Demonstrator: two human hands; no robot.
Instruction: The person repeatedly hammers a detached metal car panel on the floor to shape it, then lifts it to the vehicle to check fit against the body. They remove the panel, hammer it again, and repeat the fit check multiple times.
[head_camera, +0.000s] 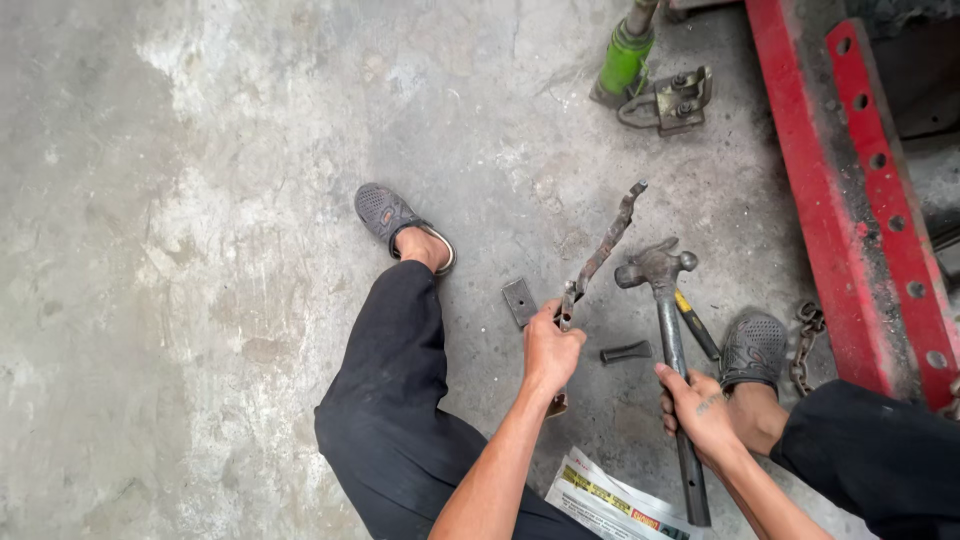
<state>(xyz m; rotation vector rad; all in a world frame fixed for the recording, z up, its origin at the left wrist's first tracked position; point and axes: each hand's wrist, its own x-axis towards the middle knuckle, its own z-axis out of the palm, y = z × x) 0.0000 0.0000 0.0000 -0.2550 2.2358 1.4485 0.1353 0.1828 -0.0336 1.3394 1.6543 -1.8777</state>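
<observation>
Left hand (550, 355) fingers gripping rusty metal bar (605, 248), bar pointing to 1 o'clock. Right hand (698, 412) fingers wrapping hammer (668, 320) handle, head resting at 12 on floor (200, 250).

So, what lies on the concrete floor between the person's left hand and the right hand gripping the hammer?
In the head view, a small dark metal wedge lies on the bare concrete floor between the left hand and the right hand.
</observation>
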